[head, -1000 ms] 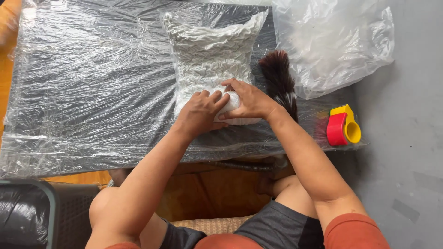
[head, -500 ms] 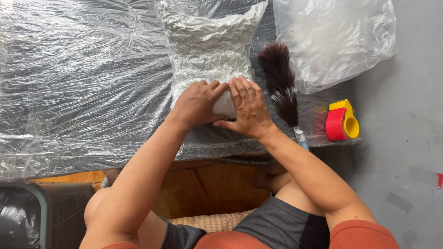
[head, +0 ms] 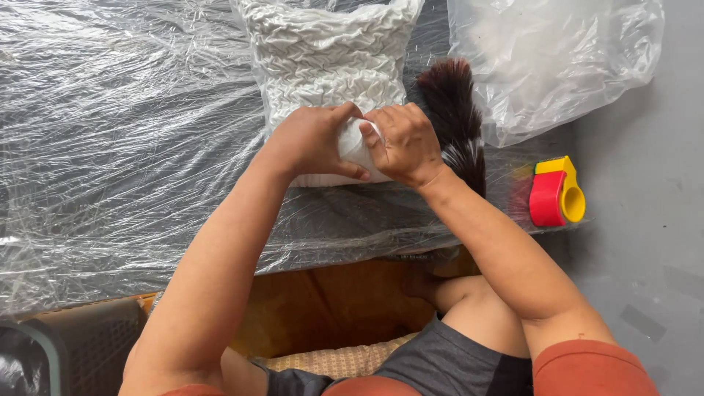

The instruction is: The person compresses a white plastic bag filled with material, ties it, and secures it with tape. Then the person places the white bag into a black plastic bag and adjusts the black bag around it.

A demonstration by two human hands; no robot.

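Head view, 1 camera, looking down at my work surface.

Item 1: pillow [head: 326,55]. White, with a ruched, wavy texture. It lies on the plastic sheet, upper centre, with its near edge under my hands.

Item 2: left hand [head: 312,139]. I see it clenched on the near edge of the pillow, thumb low and fingers curled over the top, pinching a bunch of white material.

Item 3: right hand [head: 403,143]. It sits just beside the left, touching it, fingers curled in and grasping the same bunch of white material at the pillow's near edge.

Item 4: plastic sheet [head: 125,147]. Clear and crinkled, spread over a dark surface and covering most of the frame.

Item 5: duster [head: 455,110]. Dark brown plumes fading to paler tips, lying just right of the pillow and partly behind my right wrist. Its handle is hidden.

Item 6: plastic bag [head: 550,59]. Clear and crumpled, upper right, beside the duster.

Item 7: tape dispenser [head: 556,192]. Red and yellow, at the sheet's right edge, near my right forearm but apart from it.

Item 8: basket [head: 81,341]. Dark and perforated, lower left, partly out of frame.

Item 9: floor [head: 645,220]. Grey, along the right side.
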